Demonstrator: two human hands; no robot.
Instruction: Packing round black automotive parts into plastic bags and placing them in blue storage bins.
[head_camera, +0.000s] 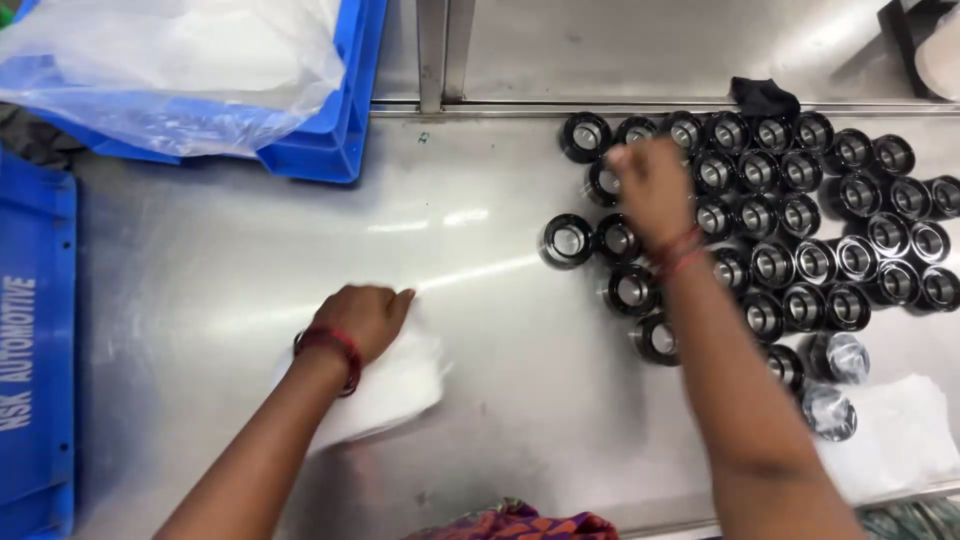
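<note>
Far left, a blue plastic crate (35, 340) runs along the edge; a 2nd blue crate (320, 130) w/ a clear plastic liner bag (180, 60) sits at the top left. Both rest on the steel tabletop (480, 300). Left hand (368, 318), red bangle at the wrist, lies palm-down, fingers together, pressed flat on a white cloth (395, 385) spread on the tabletop. Right of centre, the right hand (652, 190) is over the left edge of a cluster of black metal rings (800, 240), shiny inside, standing mouth-up and packed close together. It's motion-blurred and the fingers are curled down, so can't tell if it grips a ring or just touches one. Red threads wrap that wrist. Approx 5 rings stand looser at the cluster's left side. A dark rag (762, 95) lies at the top by the rail. Another white cloth (900, 440) sits bottom right, w/ 2 silvery rings (835, 385) just beside it.
</note>
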